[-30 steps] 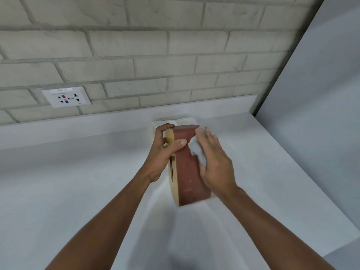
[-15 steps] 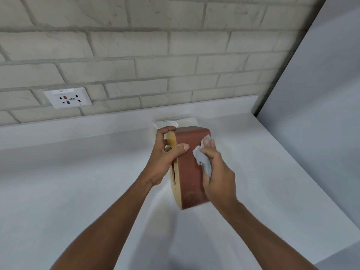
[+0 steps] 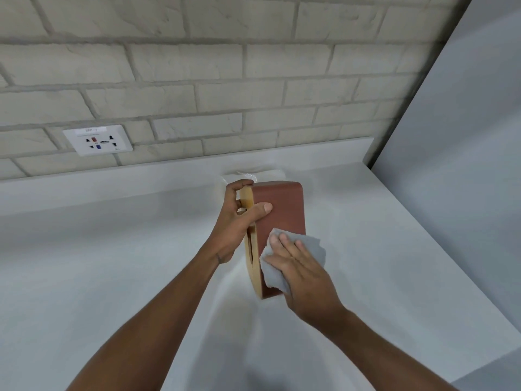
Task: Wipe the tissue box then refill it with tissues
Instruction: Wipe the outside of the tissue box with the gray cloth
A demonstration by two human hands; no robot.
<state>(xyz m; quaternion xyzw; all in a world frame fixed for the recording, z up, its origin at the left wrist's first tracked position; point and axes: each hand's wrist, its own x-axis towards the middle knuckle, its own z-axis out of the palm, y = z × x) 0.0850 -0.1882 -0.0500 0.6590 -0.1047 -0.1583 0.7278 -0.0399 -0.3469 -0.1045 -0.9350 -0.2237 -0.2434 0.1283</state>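
A reddish-brown tissue box (image 3: 282, 210) with a tan wooden face stands on its end on the white counter (image 3: 112, 263), its slotted face turned left. My left hand (image 3: 239, 218) grips its upper part, thumb across the brown side and fingers on the tan face. My right hand (image 3: 301, 269) presses a pale grey cloth (image 3: 313, 246) flat against the lower part of the brown side. A clear plastic pack (image 3: 253, 174), possibly tissues, lies behind the box against the backsplash, mostly hidden.
A brick wall (image 3: 225, 80) rises behind the counter, with a white socket plate (image 3: 97, 140) at the left. A grey panel (image 3: 465, 165) closes off the right side. The counter's front right corner (image 3: 507, 348) lies near my right forearm.
My right hand has slid the cloth down the brown side of the box, from near the top to the lower half. My left hand keeps its grip.
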